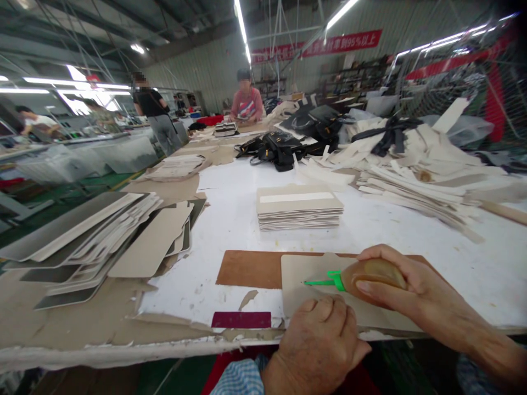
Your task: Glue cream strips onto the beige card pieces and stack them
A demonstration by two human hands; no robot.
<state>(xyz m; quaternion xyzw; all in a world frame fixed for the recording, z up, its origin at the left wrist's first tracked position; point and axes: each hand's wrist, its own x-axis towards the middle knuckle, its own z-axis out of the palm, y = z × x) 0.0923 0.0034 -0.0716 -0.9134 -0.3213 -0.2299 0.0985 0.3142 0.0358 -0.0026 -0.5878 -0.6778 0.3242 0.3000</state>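
My right hand (407, 285) is wrapped round an amber squeeze glue bottle (370, 277) with a green nozzle (321, 282). The bottle lies tilted, its tip pointing left, just above or touching a flat beige panel (294, 293). Beneath that panel is a brown sheet (249, 270), showing to its left and along its far edge. At the table's front edge my left hand (317, 343) rests on the panel's near side. Its fingers are curled in, and whatever they may hold is hidden.
Beyond the panel stands a neat stack of beige pieces (300, 211). Grey and beige sheets (144, 241) overlap at left. A purple strip (241, 319) lies near the front edge. Black bags (284, 145) and heaped pale strips (424, 170) cover the back right. A person (246, 101) is at the far end.
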